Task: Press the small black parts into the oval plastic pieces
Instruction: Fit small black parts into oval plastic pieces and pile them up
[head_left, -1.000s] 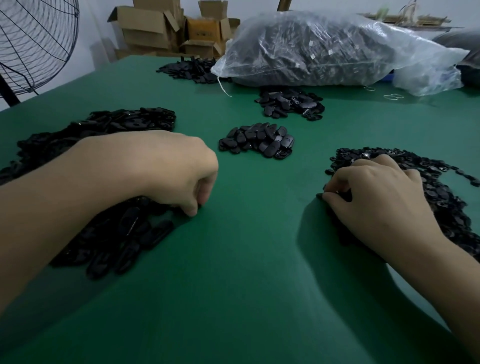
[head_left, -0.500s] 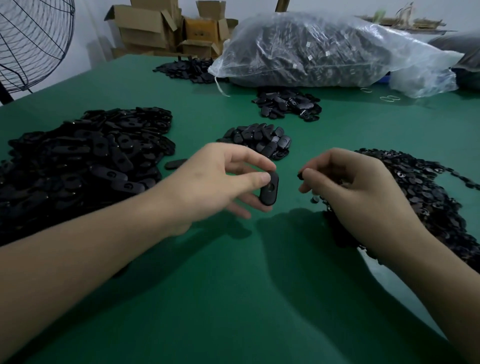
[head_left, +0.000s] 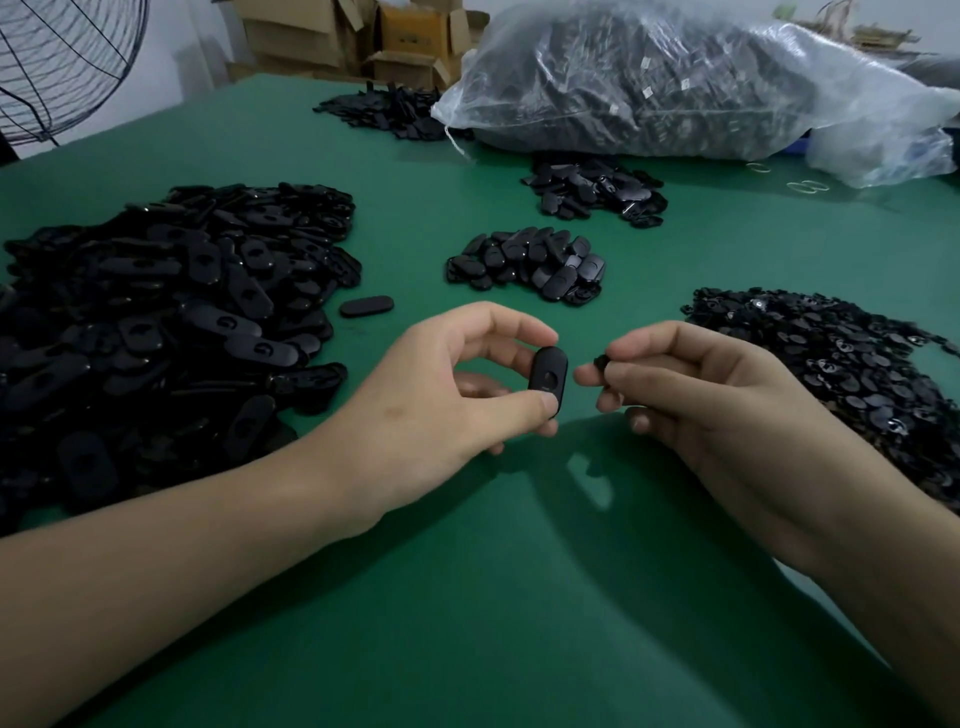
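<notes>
Over the middle of the green bench (head_left: 467, 597), the left hand (head_left: 457, 384) pinches one oval plastic piece (head_left: 548, 376) end to end between thumb and forefinger, standing it nearly upright with its round recess turned toward the viewer. Just beside it, the right hand (head_left: 691, 395) pinches a small black part (head_left: 601, 362) at its fingertips, the other fingers curled under. Part and oval are near each other but apart — a sliver of bench shows between them.

A second ago both hands were down in their stock: the left at the big heap of oval pieces (head_left: 171, 322), the right on the spread of small parts (head_left: 841, 364). Half a second ago each had come up with one item, and since then the gap has narrowed a little. So picking looks finished for this cycle, and what remains is to line the part up with the recess and press it home. That calls for care in orientation, which I cannot read on so small a part.

A lone oval (head_left: 366, 305) lies off the heap's edge. Beyond the hands sits a compact pile of ovals (head_left: 524, 265) — probably finished ones, though that cannot be confirmed. Farther back lies a clear bag (head_left: 675, 78) stuffed with dark pieces.
</notes>
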